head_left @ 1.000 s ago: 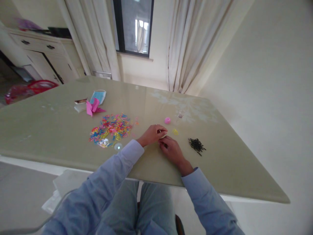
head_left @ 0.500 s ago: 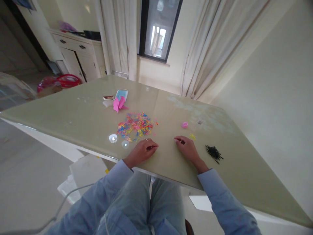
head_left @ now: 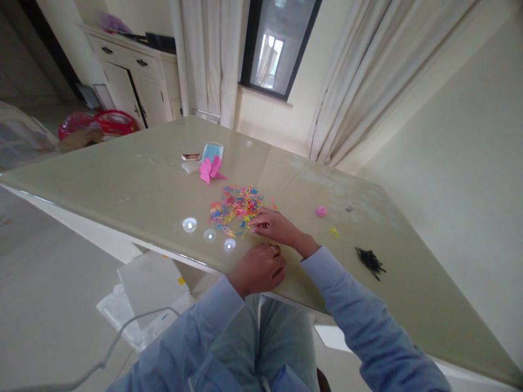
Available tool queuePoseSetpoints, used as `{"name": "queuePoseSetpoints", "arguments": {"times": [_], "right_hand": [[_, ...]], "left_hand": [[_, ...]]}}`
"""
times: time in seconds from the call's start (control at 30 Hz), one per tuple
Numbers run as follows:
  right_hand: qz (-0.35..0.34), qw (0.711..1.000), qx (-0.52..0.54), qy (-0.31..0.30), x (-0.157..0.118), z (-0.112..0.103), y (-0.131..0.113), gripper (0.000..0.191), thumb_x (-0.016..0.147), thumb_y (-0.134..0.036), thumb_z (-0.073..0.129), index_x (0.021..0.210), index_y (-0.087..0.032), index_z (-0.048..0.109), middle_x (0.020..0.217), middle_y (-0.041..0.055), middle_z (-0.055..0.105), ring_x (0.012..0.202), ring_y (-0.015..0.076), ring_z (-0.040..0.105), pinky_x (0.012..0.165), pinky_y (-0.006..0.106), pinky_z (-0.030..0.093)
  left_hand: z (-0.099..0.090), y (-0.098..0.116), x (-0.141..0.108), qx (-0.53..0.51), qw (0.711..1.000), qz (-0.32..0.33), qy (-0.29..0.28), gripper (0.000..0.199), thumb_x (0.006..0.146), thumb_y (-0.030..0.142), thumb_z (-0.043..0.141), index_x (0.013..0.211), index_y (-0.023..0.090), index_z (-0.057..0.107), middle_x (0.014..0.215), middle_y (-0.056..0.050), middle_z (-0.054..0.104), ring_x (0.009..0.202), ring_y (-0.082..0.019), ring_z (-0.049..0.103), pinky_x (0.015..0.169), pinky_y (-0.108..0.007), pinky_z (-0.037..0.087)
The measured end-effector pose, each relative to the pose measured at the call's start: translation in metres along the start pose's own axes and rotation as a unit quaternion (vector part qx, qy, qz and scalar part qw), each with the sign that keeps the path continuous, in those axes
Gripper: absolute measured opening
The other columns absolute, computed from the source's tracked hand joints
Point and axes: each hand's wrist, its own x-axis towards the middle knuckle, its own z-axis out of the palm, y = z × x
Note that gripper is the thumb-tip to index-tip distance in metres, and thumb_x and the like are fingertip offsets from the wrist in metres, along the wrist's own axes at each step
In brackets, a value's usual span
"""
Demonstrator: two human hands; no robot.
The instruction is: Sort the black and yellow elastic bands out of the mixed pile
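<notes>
My right hand (head_left: 275,226) reaches across to the lower right edge of a loose pile of small coloured pieces (head_left: 237,202), which look like mini rubber bands or clips in pink, yellow, blue and orange. Its fingertips are pinched together at the pile; whatever is between them is too small to make out. Close to the table's front edge rests my left hand (head_left: 261,269), a ring on one finger, its fingers curled closed. What it may hold is hidden. To the right lie a small pink bunch (head_left: 321,211), a few yellow pieces (head_left: 334,232) and a heap of black hairpins (head_left: 370,262).
Beyond the pile are a pink folded paper shape (head_left: 211,170), a blue face mask (head_left: 212,151) and a small printed packet (head_left: 190,157). Light spots reflect off the glossy tabletop (head_left: 122,174). A cabinet (head_left: 134,76) and curtains (head_left: 208,60) stand behind.
My right hand has swung left from beside the yellow pieces to the coloured pile. My left hand has drawn back toward the table edge and curled. The view has shifted slightly.
</notes>
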Motion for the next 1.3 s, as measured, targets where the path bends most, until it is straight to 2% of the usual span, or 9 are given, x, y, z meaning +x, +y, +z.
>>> {"name": "queuePoseSetpoints", "arguments": {"times": [0.17, 0.37, 0.57, 0.63, 0.73, 0.83, 0.93, 1.13, 1.3], "right_hand": [[-0.031, 0.995, -0.051, -0.081, 0.02, 0.011, -0.002, 0.012, 0.086, -0.017, 0.068, 0.091, -0.02, 0.078, 0.092, 0.0045, 0.072, 0.09, 0.0175, 0.062, 0.084, 0.029, 0.045], [-0.029, 0.995, -0.056, -0.083, 0.017, 0.015, 0.0, 0.014, 0.089, -0.012, 0.061, 0.083, -0.016, 0.073, 0.093, 0.0054, 0.067, 0.089, 0.0164, 0.058, 0.083, 0.028, 0.044], [0.01, 0.993, 0.093, 0.068, -0.006, 0.005, -0.004, 0.013, 0.09, -0.018, 0.059, 0.078, -0.018, 0.064, 0.084, 0.0027, 0.062, 0.086, 0.0163, 0.055, 0.082, 0.03, 0.044], [0.061, 0.965, 0.222, 0.125, -0.021, -0.001, -0.01, 0.012, 0.09, -0.028, 0.061, 0.08, -0.02, 0.061, 0.076, -0.0004, 0.058, 0.072, 0.0139, 0.053, 0.069, 0.028, 0.044], [0.141, 0.866, 0.44, 0.191, -0.049, -0.009, -0.025, 0.022, 0.087, -0.041, 0.066, 0.085, -0.021, 0.058, 0.069, -0.0043, 0.054, 0.056, 0.01, 0.045, 0.053, 0.024, 0.034], [0.146, 0.761, 0.585, 0.242, -0.076, -0.017, -0.044, 0.028, 0.082, -0.044, 0.073, 0.086, -0.022, 0.056, 0.078, -0.0036, 0.057, 0.054, 0.0071, 0.043, 0.051, 0.022, 0.03], [0.12, 0.696, 0.656, 0.267, -0.098, -0.025, -0.06, 0.026, 0.081, -0.04, 0.076, 0.086, -0.022, 0.057, 0.082, -0.0039, 0.056, 0.055, 0.0055, 0.042, 0.054, 0.022, 0.031], [0.081, 0.621, 0.722, 0.294, -0.13, -0.039, -0.073, 0.024, 0.08, -0.032, 0.078, 0.083, -0.022, 0.056, 0.079, -0.0051, 0.049, 0.053, 0.0049, 0.034, 0.052, 0.021, 0.03], [0.06, 0.606, 0.729, 0.312, -0.149, -0.047, -0.074, 0.023, 0.08, -0.03, 0.078, 0.086, -0.023, 0.056, 0.077, -0.0055, 0.047, 0.052, 0.0052, 0.03, 0.05, 0.02, 0.03]], "left_hand": [[-0.004, 0.0, 0.001, -0.008, 1.0, -0.005, -0.013, 0.024, 0.093, 0.03, 0.051, 0.083, 0.016, 0.069, 0.082, -0.008, 0.065, 0.08, -0.022, 0.061, 0.074, -0.036, 0.045], [-0.004, 0.001, 0.001, -0.015, 1.0, -0.011, -0.013, 0.024, 0.092, 0.029, 0.053, 0.082, 0.016, 0.07, 0.082, -0.009, 0.066, 0.081, -0.021, 0.062, 0.074, -0.035, 0.046], [-0.003, -0.001, 0.001, -0.022, 1.0, -0.013, -0.004, 0.02, 0.091, 0.027, 0.054, 0.084, 0.016, 0.07, 0.083, -0.009, 0.066, 0.083, -0.021, 0.063, 0.076, -0.034, 0.048], [-0.003, -0.002, 0.001, -0.031, 0.999, -0.025, 0.001, 0.02, 0.091, 0.027, 0.055, 0.084, 0.017, 0.071, 0.086, -0.008, 0.067, 0.085, -0.022, 0.063, 0.078, -0.035, 0.048], [-0.004, -0.003, 0.0, -0.051, 0.998, -0.046, 0.011, 0.019, 0.091, 0.027, 0.055, 0.088, 0.018, 0.071, 0.09, -0.008, 0.068, 0.087, -0.022, 0.063, 0.079, -0.035, 0.049], [-0.003, -0.005, -0.001, -0.075, 0.996, -0.055, 0.015, 0.019, 0.092, 0.026, 0.054, 0.093, 0.019, 0.072, 0.091, -0.007, 0.068, 0.088, -0.022, 0.064, 0.08, -0.035, 0.049], [-0.002, -0.006, -0.002, -0.095, 0.993, -0.065, 0.021, 0.019, 0.092, 0.024, 0.053, 0.096, 0.018, 0.072, 0.09, -0.007, 0.067, 0.087, -0.021, 0.064, 0.081, -0.034, 0.049], [0.002, -0.01, -0.002, -0.113, 0.99, -0.075, 0.033, 0.02, 0.093, 0.024, 0.052, 0.095, 0.018, 0.072, 0.087, -0.006, 0.067, 0.083, -0.019, 0.063, 0.076, -0.03, 0.048], [0.004, -0.014, -0.002, -0.123, 0.988, -0.079, 0.044, 0.022, 0.094, 0.025, 0.05, 0.092, 0.018, 0.071, 0.087, -0.005, 0.068, 0.082, -0.017, 0.063, 0.075, -0.029, 0.048]]}}
